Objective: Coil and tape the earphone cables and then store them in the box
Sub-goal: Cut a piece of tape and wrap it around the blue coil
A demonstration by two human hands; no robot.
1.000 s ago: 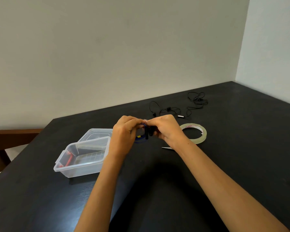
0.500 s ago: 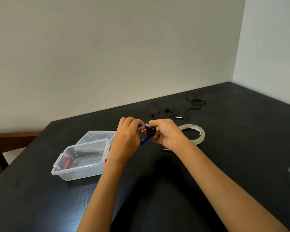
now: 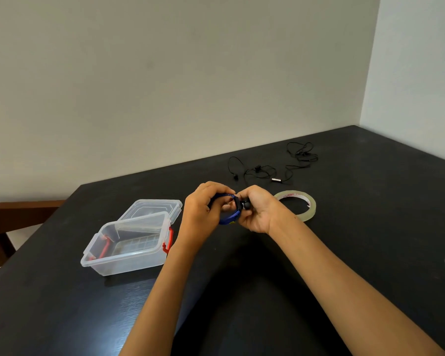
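A coil of blue earphone cable (image 3: 229, 218) is held just above the black table (image 3: 370, 214), between both hands, right of the box and left of the tape roll. The left hand (image 3: 203, 210) curls its fingers round the coil's left side, and the right hand (image 3: 258, 210) pinches the right side, where a black earbud (image 3: 246, 204) shows between its fingers. To the left stands an open clear plastic storage box (image 3: 129, 260) with red latches (image 3: 168, 243), its lid (image 3: 149, 210) lying behind it. A roll of clear tape (image 3: 310, 210) lies flat just beyond the right wrist. Farther back, a black earphone set (image 3: 276, 179) sprawls uncoiled. A wooden chair (image 3: 18, 214) shows at the left edge.
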